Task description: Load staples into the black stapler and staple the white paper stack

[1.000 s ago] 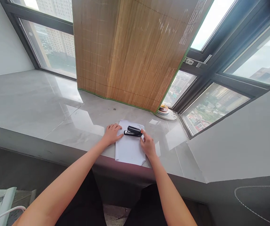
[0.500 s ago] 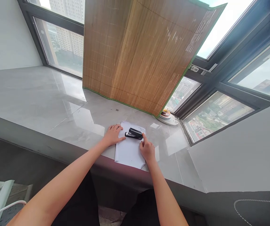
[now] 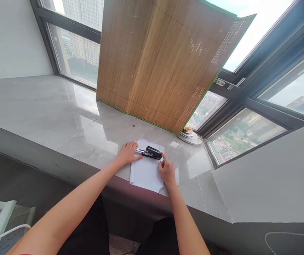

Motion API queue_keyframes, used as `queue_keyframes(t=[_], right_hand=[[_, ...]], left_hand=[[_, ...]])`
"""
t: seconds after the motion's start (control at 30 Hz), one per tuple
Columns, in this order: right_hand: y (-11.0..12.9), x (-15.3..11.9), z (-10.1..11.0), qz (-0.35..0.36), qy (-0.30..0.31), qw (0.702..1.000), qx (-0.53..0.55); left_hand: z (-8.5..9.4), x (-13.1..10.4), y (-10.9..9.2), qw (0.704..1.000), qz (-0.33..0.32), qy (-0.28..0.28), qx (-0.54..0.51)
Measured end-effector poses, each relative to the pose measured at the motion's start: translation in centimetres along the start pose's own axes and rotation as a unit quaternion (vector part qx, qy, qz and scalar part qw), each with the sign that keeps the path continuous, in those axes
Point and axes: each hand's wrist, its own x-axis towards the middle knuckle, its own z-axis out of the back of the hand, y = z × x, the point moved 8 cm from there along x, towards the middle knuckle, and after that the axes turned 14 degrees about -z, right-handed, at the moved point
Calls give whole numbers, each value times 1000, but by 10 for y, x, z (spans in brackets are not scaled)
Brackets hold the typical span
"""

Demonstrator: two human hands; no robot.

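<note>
A black stapler (image 3: 154,152) lies on white paper (image 3: 146,173) near the counter's front edge. Its silver staple channel (image 3: 139,151) sticks out of the left end. My left hand (image 3: 126,154) rests at that end, fingers and thumb apart on either side of the channel; whether a finger touches it I cannot tell. At the right end, the stretched index finger of my right hand (image 3: 167,171) presses on the stapler's back. The other fingers of that hand are curled, with nothing visible in them. A small grey strip (image 3: 133,125) lies on the counter beyond the paper.
The glossy grey tiled counter (image 3: 42,106) runs along the windows. A bamboo blind (image 3: 152,67) leans over its back part. Beside the blind's lower right corner stands a stack of plate-like discs (image 3: 190,136). A white wall (image 3: 271,173) closes off the right side.
The silver channel has slid out of the stapler's left end, toward my left hand. My right index finger stays at the stapler's back. The camera view has shifted slightly.
</note>
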Motion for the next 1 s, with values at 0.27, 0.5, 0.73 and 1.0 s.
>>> queue_keyframes(t=[0.27, 0.5, 0.73, 1.0], right_hand=[[-3, 2, 0, 3, 17, 999, 52], [10, 18, 9, 17, 3, 990, 138], [24, 46, 2, 4, 59, 989, 133], [53, 46, 2, 39, 110, 985, 127]], left_hand=[[5, 0, -2, 1000, 4, -8, -3], [6, 2, -5, 1000, 4, -4, 5], [7, 2, -8, 1000, 6, 6, 21], [9, -1, -6, 1000, 10, -6, -19]])
